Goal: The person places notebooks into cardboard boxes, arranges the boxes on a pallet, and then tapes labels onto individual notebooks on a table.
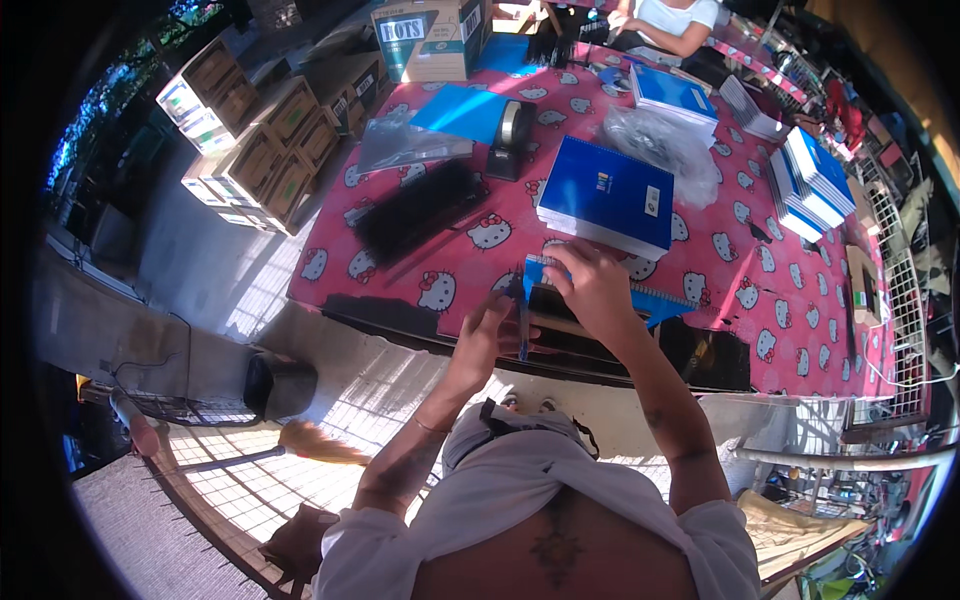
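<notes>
At the near edge of the table, a blue spiral-bound notebook [668,306] lies tilted under my right hand [597,292]. The fingers of that hand are bent together on the notebook's left corner, by the coil. Just left of that corner, my left hand [485,332] is closed around a slim dark and blue thing [523,328], upright and partly hidden; its exact kind does not show. Right beyond my hands sits a thick stack of blue-covered notebooks [605,195]. A black flat item [420,213] lies to the left of the stack.
A tape dispenser [510,140], blue sheet [462,113] and clear plastic [665,150] lie farther back on the pink tablecloth [490,232]. More notebooks [812,185] stand right. Cartons [260,150] are piled left; a broom [320,442] and black bin [280,385] are below. Another person [672,25] sits opposite.
</notes>
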Motion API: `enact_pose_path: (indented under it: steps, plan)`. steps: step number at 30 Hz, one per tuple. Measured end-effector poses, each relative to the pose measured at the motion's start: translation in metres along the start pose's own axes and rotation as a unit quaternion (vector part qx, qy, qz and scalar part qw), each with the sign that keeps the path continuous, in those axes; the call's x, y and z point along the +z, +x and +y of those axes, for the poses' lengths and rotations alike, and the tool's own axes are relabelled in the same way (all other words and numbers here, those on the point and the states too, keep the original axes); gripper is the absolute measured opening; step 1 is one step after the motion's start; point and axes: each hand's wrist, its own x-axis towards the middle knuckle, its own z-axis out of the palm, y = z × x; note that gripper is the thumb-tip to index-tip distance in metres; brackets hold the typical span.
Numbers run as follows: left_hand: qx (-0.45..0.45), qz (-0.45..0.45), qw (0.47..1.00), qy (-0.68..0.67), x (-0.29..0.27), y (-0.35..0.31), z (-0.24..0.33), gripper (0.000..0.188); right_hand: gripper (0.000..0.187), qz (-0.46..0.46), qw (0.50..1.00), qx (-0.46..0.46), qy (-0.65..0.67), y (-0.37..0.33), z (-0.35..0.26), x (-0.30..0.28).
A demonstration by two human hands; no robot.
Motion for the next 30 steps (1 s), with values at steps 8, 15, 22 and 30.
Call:
enact_pose_path:
  steps: [8, 15, 22, 30]
  plan:
    - [-0.027, 0.025, 0.999, -0.036, 0.005, 0.019, 0.000, 0.040, 0.009, -0.002, 0.999, -0.053, 0.006, 0.004, 0.014, 0.007]
    - [-0.062, -0.031, 0.996, -0.046, 0.002, 0.016, 0.017, 0.039, 0.009, -0.002, 0.999, -0.034, 0.027, 0.004, 0.015, 0.008]
    - [0.062, -0.013, 0.971, 0.230, -0.008, 0.019, 0.034, 0.031, 0.010, 0.015, 0.999, -0.048, 0.002, 0.005, 0.015, 0.009]
    - [0.200, -0.007, 0.842, 0.501, -0.090, 0.068, 0.009, 0.032, 0.029, -0.039, 0.994, 0.088, -0.054, -0.020, 0.051, -0.064]
